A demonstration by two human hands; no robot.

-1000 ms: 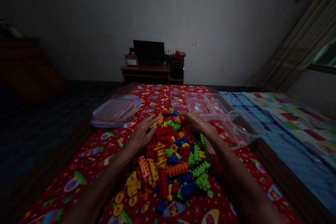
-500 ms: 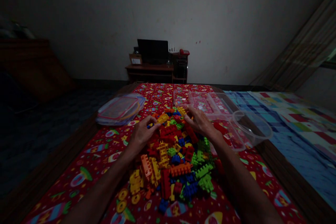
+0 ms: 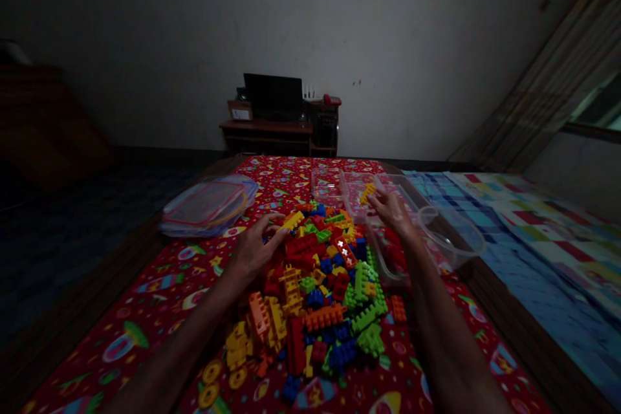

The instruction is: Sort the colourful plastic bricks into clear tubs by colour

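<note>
A heap of plastic building blocks in red, yellow, green, blue and orange lies on the red patterned tablecloth. At the heap's far left side, my left hand grips a long yellow block between thumb and fingers. My right hand pinches a smaller yellow block over the clear plastic containers behind the heap. Beneath my right wrist, a clear container has red blocks in it.
Clear lids with coloured rims are stacked at the left. A round clear tub stands at the right, near a bed with a blue plaid cover. Beyond the table, a monitor sits on a desk.
My right hand has moved right and away from the heap, carrying a yellow block over the containers. My left hand stays by the heap with its yellow block. The view has shifted slightly.
</note>
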